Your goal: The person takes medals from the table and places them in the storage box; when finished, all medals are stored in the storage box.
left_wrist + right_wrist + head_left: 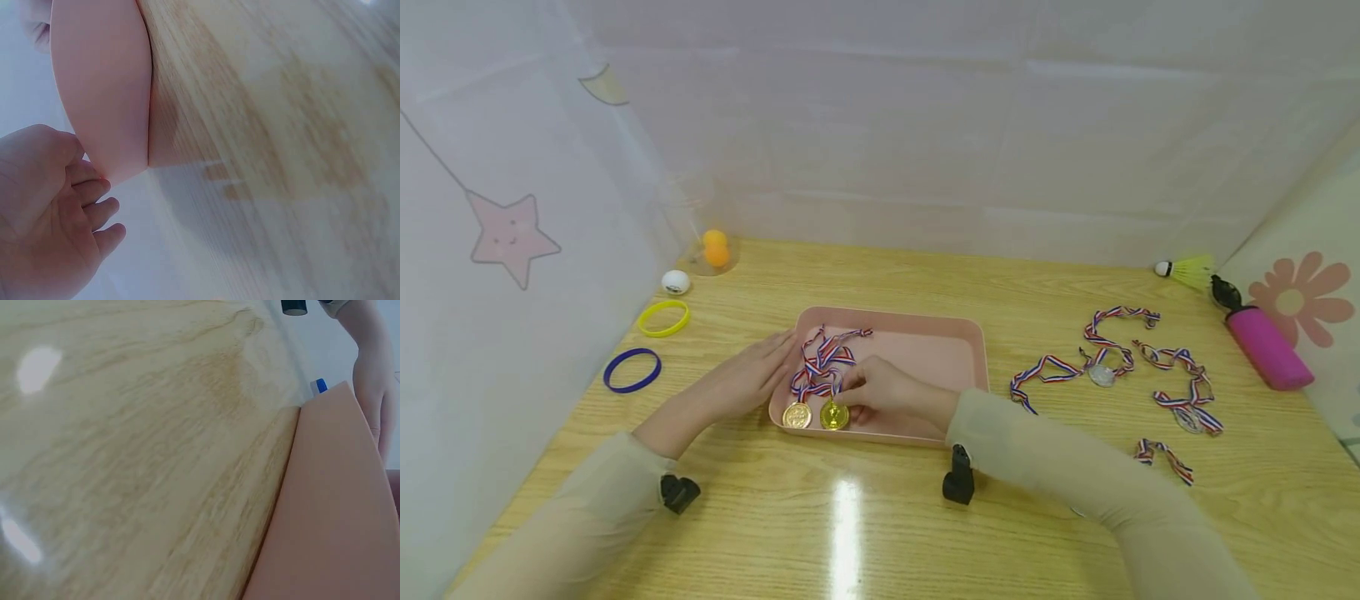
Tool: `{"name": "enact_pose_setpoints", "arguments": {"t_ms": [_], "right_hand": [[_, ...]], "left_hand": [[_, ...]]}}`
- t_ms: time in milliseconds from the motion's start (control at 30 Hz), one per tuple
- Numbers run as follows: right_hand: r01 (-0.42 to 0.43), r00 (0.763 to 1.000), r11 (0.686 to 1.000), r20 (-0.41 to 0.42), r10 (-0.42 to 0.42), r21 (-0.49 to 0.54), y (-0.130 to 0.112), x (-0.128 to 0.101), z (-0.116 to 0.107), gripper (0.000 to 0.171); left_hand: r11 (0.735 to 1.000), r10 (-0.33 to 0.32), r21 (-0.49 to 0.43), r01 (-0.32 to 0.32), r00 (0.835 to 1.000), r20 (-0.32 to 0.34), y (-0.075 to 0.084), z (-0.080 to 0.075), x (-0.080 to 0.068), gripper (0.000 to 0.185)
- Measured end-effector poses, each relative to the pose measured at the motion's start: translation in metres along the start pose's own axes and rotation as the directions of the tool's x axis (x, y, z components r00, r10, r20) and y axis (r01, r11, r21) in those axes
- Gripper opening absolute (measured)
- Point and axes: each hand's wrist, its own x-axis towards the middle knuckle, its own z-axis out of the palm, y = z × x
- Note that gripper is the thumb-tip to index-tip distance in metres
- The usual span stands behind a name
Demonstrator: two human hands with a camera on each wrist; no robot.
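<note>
My right hand [880, 387] reaches into the pink tray [940, 323], pinching a gold medal [834, 414] near the top, where its striped ribbon joins. To the left of it in the tray lies another gold medal [797, 415]. Their red, white and blue ribbons [820, 363] run in loose loops up the tray's left side. My left hand [751, 375] rests against the tray's left rim with relaxed fingers. In the left wrist view, the fingertips of that left hand [59, 206] touch the tray's end wall [103, 87]. The right wrist view shows mainly the tray's outer side [331, 506].
Silver medals [1102, 375] with striped ribbons lie right of the tray. A pink pump [1268, 346] and a yellow shuttlecock [1187, 271] are at far right. On the left are yellow [663, 319] and blue wristbands [632, 371], a white ball [675, 282] and a clear container holding orange balls [716, 248].
</note>
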Motion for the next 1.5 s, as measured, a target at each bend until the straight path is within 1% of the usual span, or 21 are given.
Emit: {"name": "enact_pose_setpoints", "arguments": {"t_ms": [100, 300, 433, 800, 933, 1033, 1133, 1233, 1300, 1367, 1500], "right_hand": [[-0.007, 1.000, 0.999, 0.004, 0.007, -0.042, 0.002, 0.002, 0.002, 0.011], [0.029, 0.999, 0.979, -0.023, -0.034, -0.200, 0.004, 0.007, 0.002, 0.018], [0.032, 0.998, 0.969, -0.037, -0.042, -0.247, 0.003, 0.008, 0.003, 0.022], [0.022, 0.999, 0.974, -0.035, -0.030, -0.225, 0.002, 0.008, 0.002, 0.013], [0.016, 0.999, 0.976, -0.025, -0.022, -0.218, 0.002, 0.007, -0.001, 0.009], [0.012, 1.000, 0.981, -0.019, -0.016, -0.196, 0.001, 0.005, -0.006, 0.005], [0.040, 0.999, 0.981, -0.006, -0.042, -0.188, 0.000, 0.001, -0.015, 0.009], [0.078, 0.997, 0.979, 0.005, -0.079, -0.188, -0.005, -0.007, -0.027, 0.013], [0.096, 0.995, 0.978, 0.004, -0.097, -0.188, -0.011, -0.017, -0.036, 0.018], [0.108, 0.994, 0.980, -0.002, -0.110, -0.166, -0.017, -0.029, -0.046, 0.022], [0.149, 0.987, 0.982, -0.050, -0.156, -0.116, -0.027, -0.054, -0.069, 0.027]], "left_hand": [[1.000, -0.001, 0.005, 0.001, 1.000, 0.007, 0.001, -0.001, 0.000, 0.046], [1.000, -0.005, 0.008, 0.005, 1.000, 0.016, 0.001, -0.001, 0.000, 0.046], [1.000, -0.003, 0.005, 0.003, 1.000, 0.015, 0.001, -0.002, 0.001, 0.046], [1.000, 0.007, 0.005, -0.007, 1.000, 0.005, 0.002, -0.001, 0.002, 0.046], [1.000, 0.002, 0.004, -0.002, 1.000, 0.013, 0.002, -0.001, 0.003, 0.046], [1.000, -0.010, -0.004, 0.010, 1.000, 0.022, 0.001, -0.001, 0.003, 0.047], [1.000, -0.015, -0.009, 0.015, 1.000, 0.022, 0.001, 0.001, 0.003, 0.047], [1.000, -0.010, -0.006, 0.010, 1.000, 0.015, 0.000, 0.002, 0.002, 0.047], [1.000, -0.014, -0.008, 0.014, 1.000, 0.019, -0.001, 0.002, 0.001, 0.048], [1.000, -0.018, -0.008, 0.018, 1.000, 0.021, -0.002, 0.002, 0.000, 0.048], [0.999, -0.031, -0.007, 0.032, 0.999, 0.030, -0.002, 0.002, -0.001, 0.048]]}}
